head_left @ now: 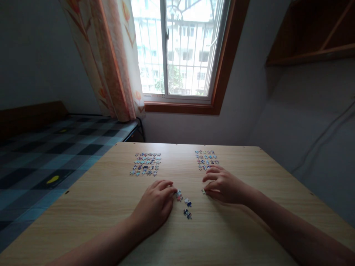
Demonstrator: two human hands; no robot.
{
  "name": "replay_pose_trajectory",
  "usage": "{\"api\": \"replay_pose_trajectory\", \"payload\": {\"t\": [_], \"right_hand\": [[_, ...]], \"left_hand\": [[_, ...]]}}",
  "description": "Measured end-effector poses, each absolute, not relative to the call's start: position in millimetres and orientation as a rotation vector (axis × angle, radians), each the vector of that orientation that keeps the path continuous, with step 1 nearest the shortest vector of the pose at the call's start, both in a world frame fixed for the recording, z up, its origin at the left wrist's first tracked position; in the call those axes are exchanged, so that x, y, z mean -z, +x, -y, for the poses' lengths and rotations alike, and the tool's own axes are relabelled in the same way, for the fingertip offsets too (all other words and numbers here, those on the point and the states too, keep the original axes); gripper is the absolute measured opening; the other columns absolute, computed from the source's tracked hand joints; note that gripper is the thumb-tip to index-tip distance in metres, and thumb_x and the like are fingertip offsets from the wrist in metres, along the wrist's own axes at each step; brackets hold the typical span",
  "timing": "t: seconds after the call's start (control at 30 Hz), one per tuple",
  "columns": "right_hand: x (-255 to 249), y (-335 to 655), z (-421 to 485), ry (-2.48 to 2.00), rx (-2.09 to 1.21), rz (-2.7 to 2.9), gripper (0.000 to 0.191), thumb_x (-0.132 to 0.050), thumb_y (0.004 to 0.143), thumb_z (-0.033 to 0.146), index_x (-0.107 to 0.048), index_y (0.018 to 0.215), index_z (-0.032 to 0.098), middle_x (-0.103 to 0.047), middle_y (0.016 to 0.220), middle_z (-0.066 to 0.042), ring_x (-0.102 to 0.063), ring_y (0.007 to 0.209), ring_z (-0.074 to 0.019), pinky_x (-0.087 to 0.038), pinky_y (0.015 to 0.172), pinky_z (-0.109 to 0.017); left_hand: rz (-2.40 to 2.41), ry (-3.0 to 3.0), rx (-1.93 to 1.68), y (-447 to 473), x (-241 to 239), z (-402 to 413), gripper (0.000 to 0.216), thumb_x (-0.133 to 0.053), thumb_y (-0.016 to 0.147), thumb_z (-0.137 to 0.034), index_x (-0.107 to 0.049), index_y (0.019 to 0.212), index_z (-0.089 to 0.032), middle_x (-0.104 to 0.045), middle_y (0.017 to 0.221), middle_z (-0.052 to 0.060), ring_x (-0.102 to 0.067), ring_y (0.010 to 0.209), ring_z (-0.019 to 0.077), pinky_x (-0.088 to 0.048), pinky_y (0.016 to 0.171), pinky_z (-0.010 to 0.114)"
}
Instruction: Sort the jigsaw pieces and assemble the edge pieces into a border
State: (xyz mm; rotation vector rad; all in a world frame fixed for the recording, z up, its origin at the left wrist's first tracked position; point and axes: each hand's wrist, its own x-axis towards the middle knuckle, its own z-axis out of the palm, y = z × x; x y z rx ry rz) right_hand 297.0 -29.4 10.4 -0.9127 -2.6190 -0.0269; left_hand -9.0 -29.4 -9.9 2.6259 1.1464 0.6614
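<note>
Forearms [108,238], two, bare, foremost, over a pale wood-grain table [222,244]. Left hand [156,199] and right hand [219,183]: well apart, fingers curled. Loose puzzle pieces [188,214]: small cluster between the hands, its long axis slanting from the left fingertips toward the camera and rightward; left hand nearer. Single greenish piece [203,191]: at right thumb tip; grip cannot be told. Sorted rows [145,167]: two blocks, beyond the hands.

Puzzle pieces [188,214] on the table [111,207] (bed [74,138] at left), window [188,66] behind.
</note>
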Motion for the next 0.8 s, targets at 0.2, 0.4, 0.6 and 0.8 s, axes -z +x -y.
{"api": "replay_pose_trajectory", "payload": {"t": [0.2,0.4,0.6,0.8], "right_hand": [[-21.6,316.3,26.5,-1.112,-0.130,2.666,0.023,-0.063,0.089,0.024,-0.078,0.072,0.028,-0.074,0.075,-0.001,-0.064,0.077,-0.0175,-0.049,0.080,-0.032],[-19.0,345.5,16.5,-1.489,-0.099,2.567,0.023,-0.063,0.086,0.024,-0.079,0.070,0.028,-0.077,0.078,-0.004,-0.068,0.075,-0.0196,-0.050,0.073,-0.030],[-8.7,371.8,3.5,-1.792,0.055,2.385,0.025,-0.059,0.088,0.029,-0.080,0.077,0.026,-0.078,0.087,-0.006,-0.070,0.077,-0.0209,-0.050,0.069,-0.029],[6.6,374.6,-4.6,-1.810,0.047,2.292,0.029,-0.053,0.095,0.035,-0.081,0.094,0.027,-0.079,0.100,-0.004,-0.071,0.090,-0.0221,-0.050,0.072,-0.029]], "left_hand": [[-1.182,2.619,-0.644,-9.1,7.9,31.1,0.032,-0.051,0.088,-0.014,-0.074,0.110,-0.021,-0.070,0.121,0.009,-0.061,0.116,0.0272,-0.050,0.103,0.048],[-1.187,2.615,-0.649,-8.8,6.8,30.8,0.031,-0.052,0.089,-0.016,-0.073,0.111,-0.021,-0.070,0.122,0.009,-0.060,0.117,0.0275,-0.050,0.104,0.048],[-1.187,2.617,-0.655,-8.2,6.6,30.5,0.032,-0.053,0.088,-0.017,-0.073,0.113,-0.022,-0.070,0.122,0.009,-0.061,0.116,0.0272,-0.050,0.103,0.047],[-1.183,2.616,-0.674,-8.1,7.7,30.3,0.031,-0.054,0.088,-0.017,-0.072,0.113,-0.023,-0.071,0.120,0.008,-0.062,0.115,0.0271,-0.051,0.102,0.046]]}}
